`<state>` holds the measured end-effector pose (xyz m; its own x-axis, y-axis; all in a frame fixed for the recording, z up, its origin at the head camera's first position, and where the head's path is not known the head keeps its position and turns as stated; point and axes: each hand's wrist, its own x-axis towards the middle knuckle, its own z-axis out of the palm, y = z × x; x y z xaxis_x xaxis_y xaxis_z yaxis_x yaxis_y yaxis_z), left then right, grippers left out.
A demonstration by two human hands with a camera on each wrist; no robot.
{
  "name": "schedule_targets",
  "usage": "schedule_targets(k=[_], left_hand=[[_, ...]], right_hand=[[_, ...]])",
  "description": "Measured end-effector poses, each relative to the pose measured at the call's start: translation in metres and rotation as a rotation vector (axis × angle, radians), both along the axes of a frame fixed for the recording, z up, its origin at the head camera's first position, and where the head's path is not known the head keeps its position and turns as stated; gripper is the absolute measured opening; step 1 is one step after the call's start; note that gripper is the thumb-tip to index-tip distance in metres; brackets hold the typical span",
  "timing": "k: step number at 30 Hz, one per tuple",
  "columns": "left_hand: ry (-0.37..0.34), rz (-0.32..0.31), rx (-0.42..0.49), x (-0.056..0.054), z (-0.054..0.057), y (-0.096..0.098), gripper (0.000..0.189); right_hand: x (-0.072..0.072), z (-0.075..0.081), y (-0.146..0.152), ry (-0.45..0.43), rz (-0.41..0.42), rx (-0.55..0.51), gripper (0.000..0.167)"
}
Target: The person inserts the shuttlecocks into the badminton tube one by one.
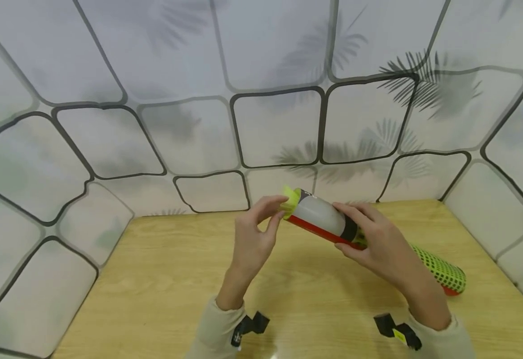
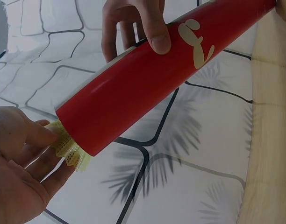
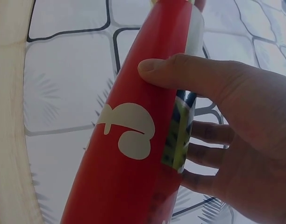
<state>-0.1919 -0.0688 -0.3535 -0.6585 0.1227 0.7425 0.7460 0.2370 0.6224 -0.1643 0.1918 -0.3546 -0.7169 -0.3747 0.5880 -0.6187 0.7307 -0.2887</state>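
A long shuttlecock tube (image 1: 319,214), red with a grey panel and a green dotted section, is held slanting above the table. My right hand (image 1: 387,249) grips it around the middle; in the right wrist view the thumb lies across the red side (image 3: 133,88). At the tube's raised left end, a yellow shuttlecock's netted skirt (image 2: 70,147) sticks out. My left hand (image 1: 254,234) pinches this skirt between thumb and fingers. The rest of the shuttlecock is hidden inside the tube. Pale lettering (image 2: 195,44) marks the red side.
Beneath the hands is a light wood-grain table (image 1: 167,279). White walls (image 1: 279,129) with dark outlines and leaf prints stand behind it and at both sides. Black wrist mounts (image 1: 250,326) sit at the sleeves.
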Motion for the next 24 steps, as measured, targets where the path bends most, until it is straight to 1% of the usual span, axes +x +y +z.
schedule_targets(k=[9, 13, 18, 24], left_hand=[[-0.022, -0.036, 0.02, 0.001, -0.005, 0.011, 0.027], [-0.033, -0.045, -0.01, 0.003, -0.008, 0.011, 0.025], [-0.053, -0.101, -0.05, 0.005, -0.011, 0.011, 0.028], [-0.074, -0.157, -0.079, 0.001, -0.011, 0.014, 0.032]], right_hand=[[0.002, 0.001, 0.001, -0.01, -0.006, 0.002, 0.083], [0.003, 0.0, 0.0, -0.015, -0.003, 0.001, 0.082], [0.004, 0.0, -0.001, -0.017, 0.004, -0.005, 0.082], [0.002, 0.0, 0.001, 0.001, 0.003, 0.006, 0.082]])
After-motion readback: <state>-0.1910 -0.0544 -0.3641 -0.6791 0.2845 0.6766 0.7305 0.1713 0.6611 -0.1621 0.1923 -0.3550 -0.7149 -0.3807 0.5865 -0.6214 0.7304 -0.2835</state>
